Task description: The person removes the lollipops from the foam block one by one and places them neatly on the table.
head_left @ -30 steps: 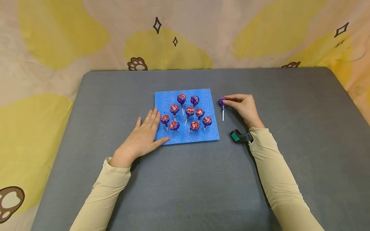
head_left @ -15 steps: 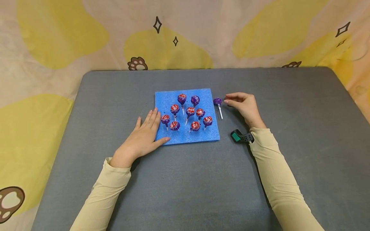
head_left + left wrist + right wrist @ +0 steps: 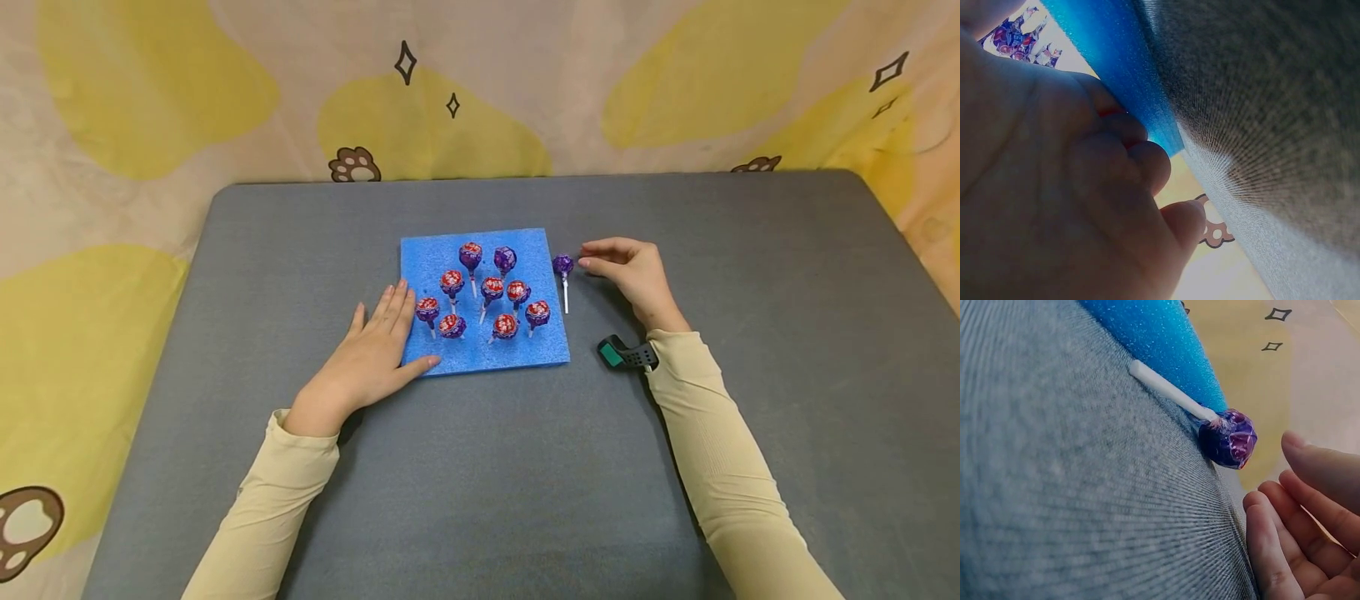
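Note:
Several purple-and-red wrapped lollipops [image 3: 492, 289] stand stuck by their sticks in a square blue foam board [image 3: 487, 358]. My left hand [image 3: 363, 358] lies along the board's left edge, fingers stretched out and thumb over the near left corner. The left wrist view has the palm and fingers against the foam's side [image 3: 1119, 65]. One loose lollipop [image 3: 563, 265] lies on the table beside the board's right edge, white stick toward me. Just right of its candy head is my right hand [image 3: 630, 279], thumb and fingers parted. The right wrist view shows a gap between the fingertips and the lollipop [image 3: 1230, 440].
The grey table [image 3: 480, 483] reaches back to a yellow-and-cream patterned cloth [image 3: 480, 100]. A black strap with a green piece [image 3: 626, 354] is on my right wrist.
My right hand has let go of the loose lollipop, which rolled left to the board's edge; its stick swung and came to rest. My left hand has stayed still.

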Tool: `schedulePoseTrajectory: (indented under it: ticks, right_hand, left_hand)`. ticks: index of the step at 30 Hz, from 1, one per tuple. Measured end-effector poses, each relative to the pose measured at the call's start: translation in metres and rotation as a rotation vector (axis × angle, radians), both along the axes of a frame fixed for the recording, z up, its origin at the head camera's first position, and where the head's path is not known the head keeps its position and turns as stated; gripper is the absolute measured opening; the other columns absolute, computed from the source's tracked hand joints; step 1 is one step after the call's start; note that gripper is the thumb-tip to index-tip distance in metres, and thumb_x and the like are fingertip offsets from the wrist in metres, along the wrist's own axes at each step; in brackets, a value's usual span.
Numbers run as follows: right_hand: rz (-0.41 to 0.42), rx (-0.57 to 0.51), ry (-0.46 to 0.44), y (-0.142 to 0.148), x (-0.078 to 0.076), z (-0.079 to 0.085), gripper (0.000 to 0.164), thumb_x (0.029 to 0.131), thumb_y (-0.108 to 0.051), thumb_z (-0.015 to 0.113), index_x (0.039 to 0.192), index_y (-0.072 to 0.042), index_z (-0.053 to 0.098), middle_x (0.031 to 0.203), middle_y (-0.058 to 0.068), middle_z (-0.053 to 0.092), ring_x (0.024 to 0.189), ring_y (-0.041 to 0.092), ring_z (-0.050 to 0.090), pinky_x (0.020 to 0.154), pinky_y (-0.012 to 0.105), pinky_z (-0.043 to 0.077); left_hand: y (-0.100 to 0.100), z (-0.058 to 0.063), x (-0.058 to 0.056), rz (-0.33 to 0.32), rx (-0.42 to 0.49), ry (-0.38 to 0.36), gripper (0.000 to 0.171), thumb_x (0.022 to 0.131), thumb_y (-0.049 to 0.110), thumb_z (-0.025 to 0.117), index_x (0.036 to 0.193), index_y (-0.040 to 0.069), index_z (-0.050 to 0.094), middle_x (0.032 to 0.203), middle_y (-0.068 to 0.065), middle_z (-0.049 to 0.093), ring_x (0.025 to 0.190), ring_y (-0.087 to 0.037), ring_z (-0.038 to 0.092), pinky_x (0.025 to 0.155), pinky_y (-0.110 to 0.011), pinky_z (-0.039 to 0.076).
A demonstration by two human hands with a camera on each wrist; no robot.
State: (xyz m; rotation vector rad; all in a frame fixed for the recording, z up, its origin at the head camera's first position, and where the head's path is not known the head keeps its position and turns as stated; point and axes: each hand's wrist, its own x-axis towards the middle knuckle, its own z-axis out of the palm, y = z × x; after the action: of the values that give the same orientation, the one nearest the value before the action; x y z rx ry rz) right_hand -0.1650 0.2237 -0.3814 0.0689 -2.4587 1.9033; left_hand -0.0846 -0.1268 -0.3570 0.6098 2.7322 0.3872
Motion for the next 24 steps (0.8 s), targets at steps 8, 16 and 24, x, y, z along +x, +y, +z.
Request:
schedulePoseTrajectory:
  ticks: [8,16,24]
  right_hand:
    - [0.044,-0.145,0.014,-0.005,0.004,0.010,0.027,0.081,-0.004,0.074,0.104,0.007,0.068,0.093,0.008,0.071,0.083,0.013,0.066,0.074,0.021,0.052]
    - [0.215,-0.207,-0.019,-0.013,0.014,0.025,0.022,0.079,-0.003,0.075,0.100,0.004,0.071,0.098,0.017,0.069,0.090,0.018,0.067,0.079,0.026,0.051]
    - [0.418,-0.143,-0.054,-0.019,0.020,0.037,0.020,0.083,0.003,0.068,0.103,0.006,0.068,0.096,0.011,0.071,0.087,0.019,0.068,0.079,0.027,0.053]
  left_hand:
    - [0.000,0.001,0.001,-0.002,0.006,0.004,0.090,0.093,0.052,0.050,0.150,-0.002,0.005,0.156,-0.017,-0.005,0.143,-0.031,-0.005,0.110,-0.058,0.000]
    - [0.000,0.000,0.000,-0.006,0.004,0.005,0.091,0.093,0.052,0.050,0.150,-0.002,0.004,0.156,-0.017,-0.005,0.143,-0.031,-0.005,0.110,-0.058,0.000]
    - [-0.001,0.000,0.000,-0.001,-0.002,-0.001,0.091,0.092,0.052,0.050,0.150,-0.001,0.004,0.156,-0.016,-0.006,0.143,-0.031,-0.006,0.110,-0.058,0.000]
